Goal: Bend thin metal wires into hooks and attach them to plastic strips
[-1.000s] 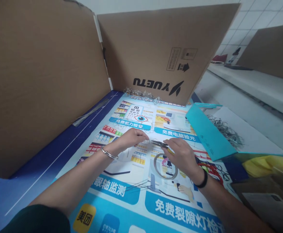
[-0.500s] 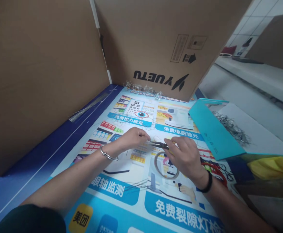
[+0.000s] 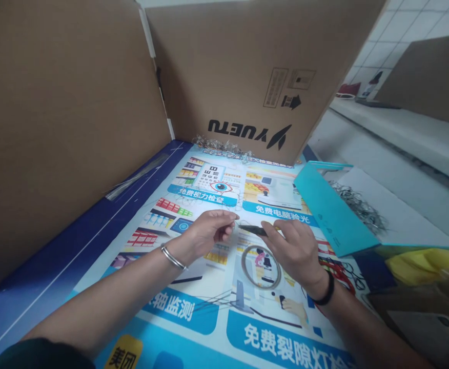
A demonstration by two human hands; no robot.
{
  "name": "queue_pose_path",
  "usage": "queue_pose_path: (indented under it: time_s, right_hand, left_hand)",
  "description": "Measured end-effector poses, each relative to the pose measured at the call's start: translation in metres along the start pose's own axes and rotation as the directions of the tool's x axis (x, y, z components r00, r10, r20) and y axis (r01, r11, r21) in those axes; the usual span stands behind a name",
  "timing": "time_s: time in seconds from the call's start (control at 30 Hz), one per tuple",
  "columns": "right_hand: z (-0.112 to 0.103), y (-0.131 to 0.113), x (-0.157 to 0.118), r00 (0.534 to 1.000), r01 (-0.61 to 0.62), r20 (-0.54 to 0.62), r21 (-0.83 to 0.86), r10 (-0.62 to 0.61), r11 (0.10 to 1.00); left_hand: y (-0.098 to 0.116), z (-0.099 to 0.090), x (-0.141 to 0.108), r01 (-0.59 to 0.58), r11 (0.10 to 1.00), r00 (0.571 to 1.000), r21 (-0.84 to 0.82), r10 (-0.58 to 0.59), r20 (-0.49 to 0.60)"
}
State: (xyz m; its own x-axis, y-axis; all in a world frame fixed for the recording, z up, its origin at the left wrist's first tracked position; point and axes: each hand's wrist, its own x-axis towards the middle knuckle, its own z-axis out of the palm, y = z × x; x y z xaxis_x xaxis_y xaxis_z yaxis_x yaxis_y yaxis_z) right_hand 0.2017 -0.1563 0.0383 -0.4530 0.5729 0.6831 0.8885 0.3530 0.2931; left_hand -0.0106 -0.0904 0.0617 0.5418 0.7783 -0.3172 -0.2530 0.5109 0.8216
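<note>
My right hand (image 3: 291, 248) is wrapped round a pair of pliers (image 3: 252, 230), whose dark jaws point left toward my other hand. My left hand (image 3: 213, 228) pinches a thin wire (image 3: 240, 221) between thumb and fingertips, close to the tip of the pliers. Whether the jaws grip the wire is too small to tell. Beneath my right hand a roll of tape (image 3: 243, 266) lies flat on the printed sheet (image 3: 224, 279). Several straight loose wires (image 3: 215, 301) rest on the sheet nearer to me.
Tall cardboard panels (image 3: 224, 61) stand at the left and back. Wire pieces (image 3: 224, 145) lie along the back panel's foot. At the right, a turquoise box (image 3: 335, 220) holds a heap of wire pieces (image 3: 363, 205). Red-handled scissors (image 3: 342, 274) and yellow material (image 3: 420, 265) lie nearby.
My left hand has turned and its lower fingers have loosened, while thumb and fingertip stay pinched. The pliers have rotated slightly in my right hand. The whole view has shifted a little.
</note>
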Motion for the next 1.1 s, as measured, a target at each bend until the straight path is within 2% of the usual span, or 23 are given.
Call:
queue_pose_path:
  time_s: [0.1,0.27,0.43,0.5,0.73,0.9,1.1]
  right_hand:
    - [-0.002,0.001,0.001,1.000,0.012,-0.008,-0.021,-0.013,1.000]
    - [-0.002,0.003,0.001,1.000,0.031,-0.004,-0.032,-0.031,0.999]
    - [-0.003,0.005,-0.001,0.999,0.045,-0.005,-0.058,-0.045,0.997]
    - [-0.002,0.006,-0.001,0.998,0.060,0.004,-0.074,-0.060,0.995]
    - [0.000,0.005,-0.002,0.995,0.095,-0.001,-0.083,-0.095,0.992]
    - [-0.001,0.005,-0.002,0.994,0.105,0.005,-0.087,-0.105,0.991]
    - [0.000,0.005,-0.003,0.993,0.122,-0.003,-0.076,-0.122,0.990]
  left_hand:
    - [-0.007,0.006,-0.001,0.018,0.996,1.000,-0.091,-0.020,-0.016]
    - [-0.012,0.009,-0.003,0.027,0.991,0.999,-0.128,-0.030,-0.020]
    - [-0.013,0.009,-0.003,0.149,0.981,0.988,-0.125,-0.152,-0.011]
    - [-0.014,0.009,-0.003,0.163,0.981,0.986,-0.104,-0.166,-0.024]
    - [-0.011,0.008,-0.003,0.148,0.988,0.985,-0.033,-0.150,-0.089]
    - [-0.013,0.001,0.001,0.060,0.996,0.997,0.065,-0.058,-0.042]
    - [-0.012,-0.002,0.004,0.008,0.980,0.999,0.199,0.001,-0.046]
